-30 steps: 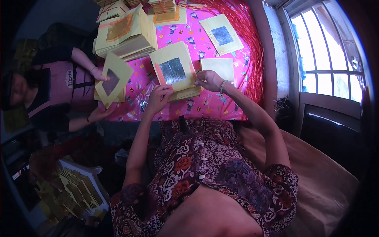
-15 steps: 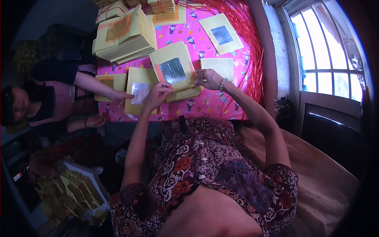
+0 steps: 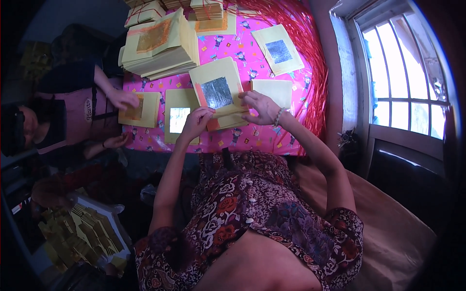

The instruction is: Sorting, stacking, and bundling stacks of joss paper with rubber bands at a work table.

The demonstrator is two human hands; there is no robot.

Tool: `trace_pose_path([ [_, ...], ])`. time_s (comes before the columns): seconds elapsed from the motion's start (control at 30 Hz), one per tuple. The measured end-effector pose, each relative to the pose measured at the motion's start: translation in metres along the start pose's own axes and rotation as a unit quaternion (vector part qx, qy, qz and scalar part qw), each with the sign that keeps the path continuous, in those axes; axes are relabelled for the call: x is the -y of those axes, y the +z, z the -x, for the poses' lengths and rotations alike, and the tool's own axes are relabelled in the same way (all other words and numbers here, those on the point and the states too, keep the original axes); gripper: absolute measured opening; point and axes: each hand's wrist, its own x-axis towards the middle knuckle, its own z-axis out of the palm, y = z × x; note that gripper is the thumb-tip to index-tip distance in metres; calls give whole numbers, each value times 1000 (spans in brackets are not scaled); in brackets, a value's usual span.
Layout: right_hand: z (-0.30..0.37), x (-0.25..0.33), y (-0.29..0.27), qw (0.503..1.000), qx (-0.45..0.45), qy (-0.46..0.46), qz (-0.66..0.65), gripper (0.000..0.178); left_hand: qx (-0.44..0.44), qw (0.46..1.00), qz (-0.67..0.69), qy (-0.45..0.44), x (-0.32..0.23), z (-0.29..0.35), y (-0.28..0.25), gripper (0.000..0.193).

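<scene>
A stack of yellow joss paper sheets with a silver foil square [image 3: 217, 93] and orange side bands lies tilted in front of me. My left hand [image 3: 198, 122] is closed in a pinch on its lower left corner. At the right side my right hand [image 3: 264, 108], wearing a beaded bracelet, has its thumb apart from its fingers, and its fingertips touch the paper's edge. The lower edge of the top sheet is slightly raised. Left of my left hand lies another silver-foil sheet [image 3: 180, 120], shining with glare. Plain yellow sheets [image 3: 281, 89] lie beyond my right hand.
A tall stack of joss paper [image 3: 160, 63] stands at the far left of the pink table cover [image 3: 233, 46]. Red plastic strands [image 3: 316, 82] run along the right edge. A co-worker's hand [image 3: 123, 99] rests over gold-foil sheets [image 3: 151, 109]. More foil sheets [image 3: 278, 51] lie far right.
My right thumb and fingers have spread from a pinch at the paper's edge. The co-worker's hand has moved left, off the middle silver sheet to the gold-foil sheets. My view has shifted slightly.
</scene>
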Motion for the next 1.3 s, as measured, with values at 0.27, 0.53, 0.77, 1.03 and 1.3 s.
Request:
trace_pose_path([
  [0.27,-9,-35,17,996,-20,-49,76,22,-14,999,-23,-40,-10,-3,-8,24],
  [0.53,-37,-39,8,992,4,117,52,22,-110,984,-128,53,-12,-21,-25,51],
  [0.77,-52,-43,4,960,-35,231,-156,43,-196,967,-152,59,6,-52,-26,16],
  [1.03,-68,-29,28,901,-134,382,-156,41,-258,963,-60,-60,5,-55,-13,25],
  [1.3,-82,-31,36,848,-193,474,-139,41,-303,942,-82,-121,14,-63,0,28],
])
